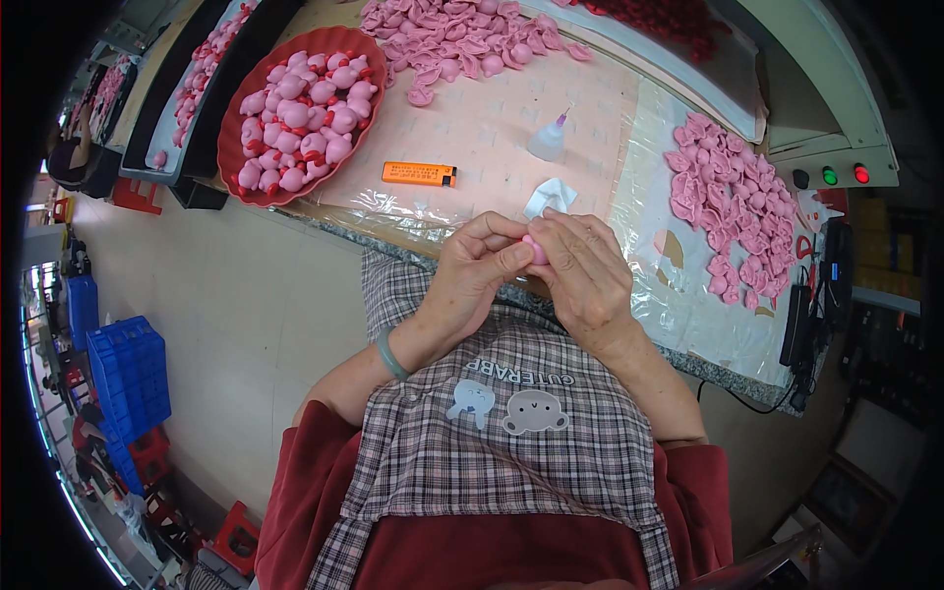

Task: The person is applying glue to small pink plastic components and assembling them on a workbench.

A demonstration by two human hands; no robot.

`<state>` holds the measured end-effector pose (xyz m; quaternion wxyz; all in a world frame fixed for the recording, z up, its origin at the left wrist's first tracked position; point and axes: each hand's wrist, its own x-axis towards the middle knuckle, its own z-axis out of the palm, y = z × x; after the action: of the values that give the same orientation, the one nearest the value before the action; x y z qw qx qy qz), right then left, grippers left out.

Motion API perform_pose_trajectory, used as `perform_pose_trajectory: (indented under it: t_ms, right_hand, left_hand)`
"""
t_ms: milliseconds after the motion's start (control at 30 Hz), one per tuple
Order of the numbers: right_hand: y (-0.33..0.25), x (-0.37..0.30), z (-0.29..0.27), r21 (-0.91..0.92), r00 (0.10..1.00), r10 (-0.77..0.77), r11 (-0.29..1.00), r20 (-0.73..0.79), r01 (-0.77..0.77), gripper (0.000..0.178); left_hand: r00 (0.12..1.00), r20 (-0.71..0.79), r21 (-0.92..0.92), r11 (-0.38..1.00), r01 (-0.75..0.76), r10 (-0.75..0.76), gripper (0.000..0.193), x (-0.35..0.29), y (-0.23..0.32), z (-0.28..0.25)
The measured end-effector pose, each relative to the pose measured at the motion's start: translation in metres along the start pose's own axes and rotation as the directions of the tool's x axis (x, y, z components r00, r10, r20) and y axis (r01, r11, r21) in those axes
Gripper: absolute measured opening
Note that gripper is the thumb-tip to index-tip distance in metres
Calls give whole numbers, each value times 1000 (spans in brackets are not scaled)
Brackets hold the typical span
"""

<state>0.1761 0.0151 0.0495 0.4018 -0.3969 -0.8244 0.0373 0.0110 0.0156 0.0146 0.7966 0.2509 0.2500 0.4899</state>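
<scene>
A small pink rounded plastic piece (535,251) is pinched between my two hands, just above the table's front edge. My left hand (482,264) grips it with thumb and forefinger from the left. My right hand (588,270) closes over it from the other side, its fingers hiding part of the piece. Right beyond the hands lies a folded white cloth or paper (551,198). Behind that stands a small translucent glue bottle (547,140) with a needle tip. An orange lighter (419,174) rests on the table to the left.
At the back left sits a red scalloped tray (232,155) holding pink and red pieces. Loose pink pieces form a heap (462,37) at the far side and another (733,202) at the right. Green and red lit buttons (846,175) show on a machine. Blue crates (128,379) stand left.
</scene>
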Motion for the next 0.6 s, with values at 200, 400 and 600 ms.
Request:
perform_pose_trajectory:
  t_ms: [200, 400, 600]
  right_hand:
    - [0, -2, 2, -12, 1000, 0, 1000, 3, 0, 33]
    - [6, 0, -1, -36, 999, -3, 999, 38, 5, 35]
    - [7, 3, -9, 3, 994, -35, 999, 107, 35, 41]
  left_hand:
    - [1000, -24, -12, 1000, 14, -14, 16, 0, -2, -2]
    - [997, -56, -36, 998, 48, -50, 22, 2, -1, 3]
    - [1000, -17, 110, 994, 0, 2, 29, 2, -2, 3]
